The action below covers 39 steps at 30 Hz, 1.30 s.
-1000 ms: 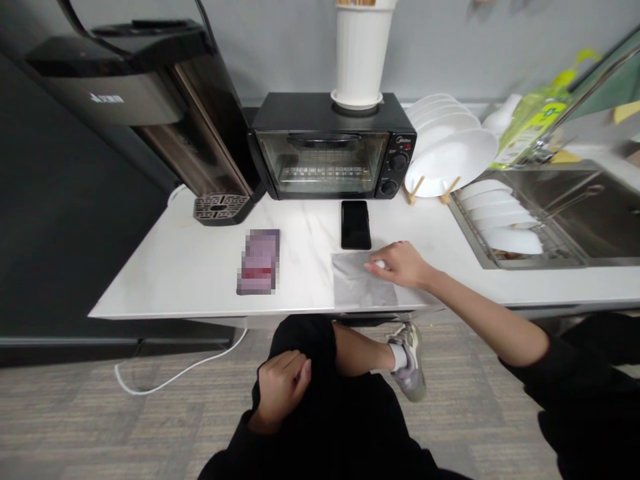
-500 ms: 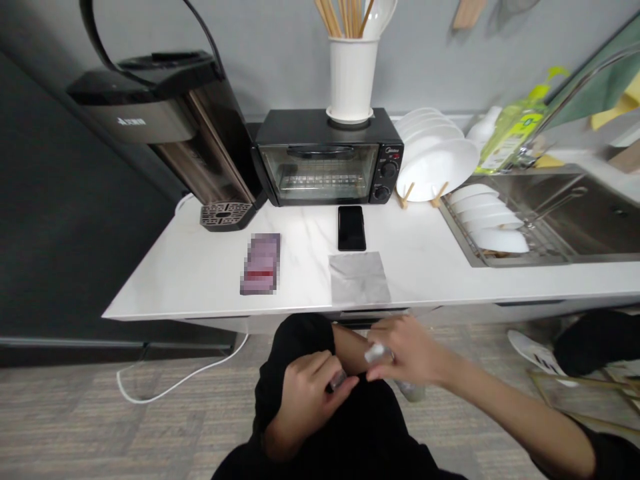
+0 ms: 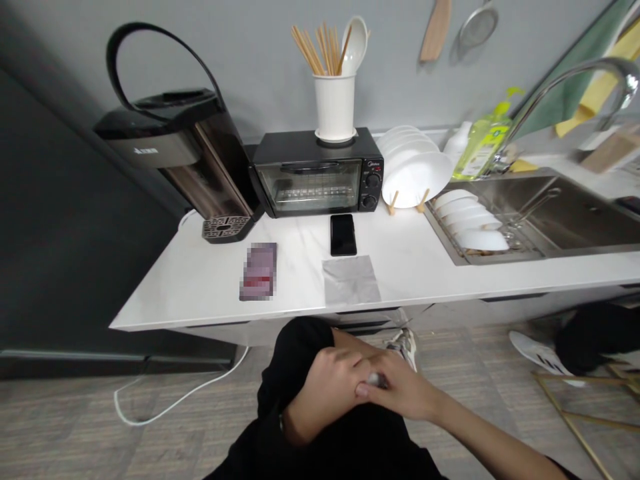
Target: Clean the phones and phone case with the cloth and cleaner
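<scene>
- Pale piece (image 3: 375, 379): it sits in the right hand (image 3: 403, 390), above the lap (image 3: 383, 430) and off the worktop (image 3: 405, 267); what it is, fingers mostly hide.
- The right grip is clamped on it, with only a small part showing. A loosening thumb could drop it onto the lap or the floor (image 3: 185, 430).
- The left hand (image 3: 333, 383) is curled against the right; whether its grip holds anything is hidden. If both pull on the piece unevenly, it could slip or tear.
- The grey sheet (image 3: 351, 280) lies flat with its near side by the worktop's front edge. A brushing forearm could drag it off.
- The phone (image 3: 343, 235) lies just behind the sheet, so a long, careless reach might knock it askew.
</scene>
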### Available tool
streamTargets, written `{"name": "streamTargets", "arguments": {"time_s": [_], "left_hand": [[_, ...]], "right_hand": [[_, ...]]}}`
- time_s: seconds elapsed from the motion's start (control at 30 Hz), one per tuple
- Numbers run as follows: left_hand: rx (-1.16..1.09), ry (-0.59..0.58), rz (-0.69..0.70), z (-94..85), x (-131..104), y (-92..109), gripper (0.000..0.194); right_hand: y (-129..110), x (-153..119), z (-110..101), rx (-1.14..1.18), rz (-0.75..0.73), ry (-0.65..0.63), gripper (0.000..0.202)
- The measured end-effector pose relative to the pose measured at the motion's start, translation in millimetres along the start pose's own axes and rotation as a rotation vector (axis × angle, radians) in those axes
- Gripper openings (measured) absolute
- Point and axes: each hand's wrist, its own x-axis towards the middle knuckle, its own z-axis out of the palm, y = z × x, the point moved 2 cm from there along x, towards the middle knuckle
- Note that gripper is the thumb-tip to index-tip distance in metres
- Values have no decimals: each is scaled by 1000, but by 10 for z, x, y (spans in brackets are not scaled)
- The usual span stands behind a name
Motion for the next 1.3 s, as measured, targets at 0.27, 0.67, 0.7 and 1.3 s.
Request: {"name": "streamTargets", "arguments": {"time_s": [0.27, 0.67, 0.7, 1.3], "left_hand": [[-138, 200, -305, -302, 129, -389, 35], [102, 105, -532, -583, 966, -1195, 35], [168, 58, -575, -579, 1097, -1281, 42], [252, -224, -668, -719, 1885, -1923, 71]], "right_hand": [[323, 466, -1027, 153, -69, 458, 68], [1524, 1735, -2297, 115, -79, 762, 41], [1567, 1737, -2285, 118, -76, 777, 45], [923, 427, -1497, 153, 2, 1147, 25]]}}
